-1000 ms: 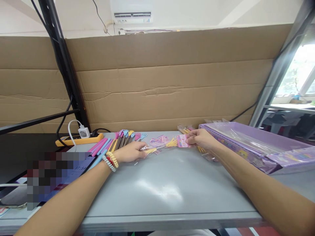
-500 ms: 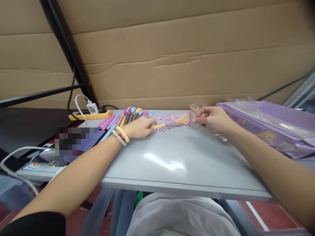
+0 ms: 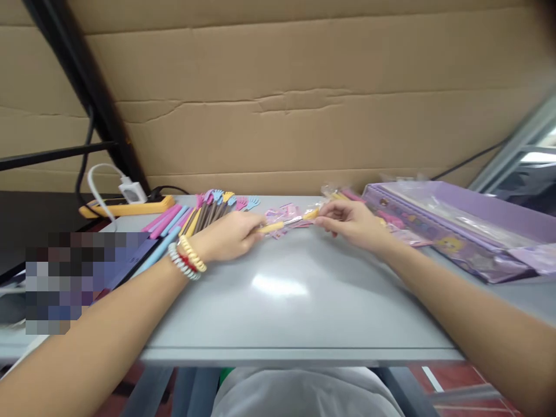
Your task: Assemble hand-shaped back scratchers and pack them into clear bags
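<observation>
My left hand [image 3: 237, 234] is closed on the yellow handle of a back scratcher [image 3: 271, 227]. The scratcher has a metal rod and points to the right, low over the table. At its yellow far end, the fingers of my right hand [image 3: 350, 223] are pinched together. Clear plastic shows around that end, and the fingers partly hide it. Behind the scratcher lie pink printed packets [image 3: 284, 212]. Left of my left hand is a row of back scratchers [image 3: 217, 207] with pink, blue and yellow hand-shaped heads, partly covered by my hand and wrist.
A purple box [image 3: 438, 231] with clear plastic in it stands on the right. Wrapped pieces [image 3: 397, 226] lie between it and my right hand. A yellow power strip [image 3: 125, 207] with a white charger [image 3: 133, 190] sits back left. Cardboard [image 3: 269, 139] walls the grey table's [image 3: 295, 321] far side.
My right hand has moved left to the far end of the back scratcher. My left hand still grips the handle. The view has shifted slightly to the right.
</observation>
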Motion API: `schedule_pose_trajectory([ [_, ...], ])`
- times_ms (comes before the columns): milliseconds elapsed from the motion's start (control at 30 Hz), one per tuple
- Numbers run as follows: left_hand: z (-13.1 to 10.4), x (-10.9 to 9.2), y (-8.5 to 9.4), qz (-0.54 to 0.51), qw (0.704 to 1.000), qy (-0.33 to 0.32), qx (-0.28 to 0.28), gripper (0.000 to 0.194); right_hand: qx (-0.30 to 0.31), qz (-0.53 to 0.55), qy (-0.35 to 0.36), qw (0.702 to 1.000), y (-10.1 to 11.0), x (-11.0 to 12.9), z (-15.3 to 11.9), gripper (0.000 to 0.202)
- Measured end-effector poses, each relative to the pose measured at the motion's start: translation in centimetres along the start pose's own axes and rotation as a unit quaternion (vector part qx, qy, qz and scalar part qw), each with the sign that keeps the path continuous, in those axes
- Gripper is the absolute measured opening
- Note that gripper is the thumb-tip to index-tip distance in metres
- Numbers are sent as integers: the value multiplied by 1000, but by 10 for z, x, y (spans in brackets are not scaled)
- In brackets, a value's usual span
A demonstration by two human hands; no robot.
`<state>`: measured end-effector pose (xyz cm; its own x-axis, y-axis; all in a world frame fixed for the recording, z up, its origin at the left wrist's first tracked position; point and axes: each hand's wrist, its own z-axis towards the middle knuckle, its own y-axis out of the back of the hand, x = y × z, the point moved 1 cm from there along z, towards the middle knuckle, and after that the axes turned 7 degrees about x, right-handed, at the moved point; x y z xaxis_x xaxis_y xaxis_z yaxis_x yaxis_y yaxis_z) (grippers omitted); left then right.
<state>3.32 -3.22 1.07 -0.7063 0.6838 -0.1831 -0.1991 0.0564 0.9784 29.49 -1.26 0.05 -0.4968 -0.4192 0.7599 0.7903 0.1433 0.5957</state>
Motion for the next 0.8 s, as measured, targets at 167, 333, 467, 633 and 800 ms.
schedule_pose_trajectory([
  [167,-4,-4,1,-17,1000,-19,-12,26,43,40,50,997,-5,1,1,37],
  [333,-6,-8,1,-44,999,-19,-11,29,-18,23,51,998,-7,-3,6,26],
  [467,-6,-13,2,-69,997,-29,-15,31,-159,-76,39,984,-1,-7,9,39],
  [633,-6,-14,2,-97,995,-13,-14,32,-134,-73,33,988,5,-10,9,70],
  [800,-5,-11,2,-115,993,-11,1,33,-94,-79,43,992,2,-11,9,62],
])
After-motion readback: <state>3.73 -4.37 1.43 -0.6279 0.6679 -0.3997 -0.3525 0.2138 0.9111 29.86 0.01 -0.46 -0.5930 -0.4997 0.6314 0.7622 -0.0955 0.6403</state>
